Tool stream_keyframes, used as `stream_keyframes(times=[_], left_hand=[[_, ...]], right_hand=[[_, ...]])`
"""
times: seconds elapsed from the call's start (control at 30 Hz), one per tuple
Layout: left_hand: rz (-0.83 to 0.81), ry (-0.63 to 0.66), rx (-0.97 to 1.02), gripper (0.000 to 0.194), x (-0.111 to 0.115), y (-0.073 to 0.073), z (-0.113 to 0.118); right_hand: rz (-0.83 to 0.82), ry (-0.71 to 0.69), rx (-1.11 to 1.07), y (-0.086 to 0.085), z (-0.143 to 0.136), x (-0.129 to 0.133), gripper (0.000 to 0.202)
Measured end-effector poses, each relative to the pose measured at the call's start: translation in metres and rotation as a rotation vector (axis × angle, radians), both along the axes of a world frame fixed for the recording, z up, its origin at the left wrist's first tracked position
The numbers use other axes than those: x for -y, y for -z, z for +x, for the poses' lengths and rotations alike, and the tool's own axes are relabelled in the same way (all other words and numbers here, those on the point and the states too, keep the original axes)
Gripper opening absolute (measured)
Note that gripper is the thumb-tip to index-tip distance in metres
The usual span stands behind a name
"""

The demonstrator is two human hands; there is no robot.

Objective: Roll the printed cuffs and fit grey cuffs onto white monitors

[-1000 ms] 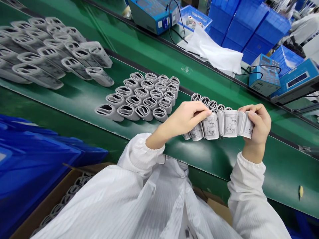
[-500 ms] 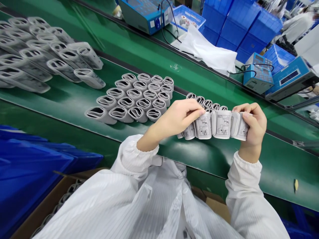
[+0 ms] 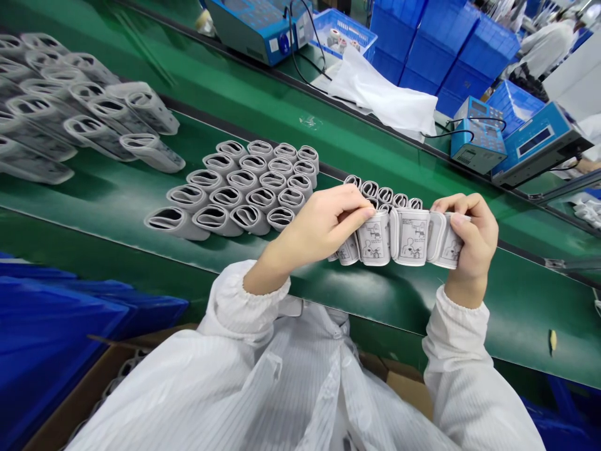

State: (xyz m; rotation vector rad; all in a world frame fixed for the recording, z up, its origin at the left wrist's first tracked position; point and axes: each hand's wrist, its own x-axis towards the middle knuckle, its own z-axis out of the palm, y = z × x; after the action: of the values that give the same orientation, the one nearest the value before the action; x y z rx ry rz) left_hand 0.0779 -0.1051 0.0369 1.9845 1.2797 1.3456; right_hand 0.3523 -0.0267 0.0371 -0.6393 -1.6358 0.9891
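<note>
Several grey rolled blood pressure cuffs with printed diagrams stand upright in a small group on the green belt in front of me. My left hand (image 3: 331, 219) pinches the top edge of one printed cuff (image 3: 374, 241) in the front row. At the row's right end, my right hand (image 3: 472, 235) has its thumb on the front of the outermost cuff (image 3: 448, 245), with fingers behind it. Between the hands stands another printed cuff (image 3: 413, 238). The left hand partly hides the cuffs at that end.
Left of my hands stands a larger block of rolled cuffs (image 3: 241, 180); farther left, more cuffs (image 3: 113, 113) lean on the belt (image 3: 516, 313). Blue test devices (image 3: 539, 141), a white sheet (image 3: 380, 94) and blue crates (image 3: 436, 50) stand beyond. A small yellow piece (image 3: 553, 341) lies at right.
The view has turned slightly, so everything sits a little farther left. Both hands keep the same hold on the cuffs.
</note>
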Motion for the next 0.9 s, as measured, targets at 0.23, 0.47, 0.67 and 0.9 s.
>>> stream_keyframes(times=[0.23,0.47,0.67,0.9], left_hand=[[-0.039,-0.004,-0.032,0.03,-0.002,0.007,-0.002],[-0.017,-0.034,-0.078,0.029,-0.002,0.009,-0.005],[0.305,0.069,-0.314,0.016,0.021,0.053,0.01],[0.289,0.146,-0.387,0.017,0.04,0.151,0.031]], right_hand=[[-0.021,0.011,-0.052,-0.005,-0.013,0.008,0.035],[-0.022,-0.005,0.02,-0.007,-0.013,0.006,0.044],[0.345,-0.239,0.5,0.015,0.024,0.01,0.046],[0.356,-0.319,0.841,0.078,0.045,0.011,0.021]])
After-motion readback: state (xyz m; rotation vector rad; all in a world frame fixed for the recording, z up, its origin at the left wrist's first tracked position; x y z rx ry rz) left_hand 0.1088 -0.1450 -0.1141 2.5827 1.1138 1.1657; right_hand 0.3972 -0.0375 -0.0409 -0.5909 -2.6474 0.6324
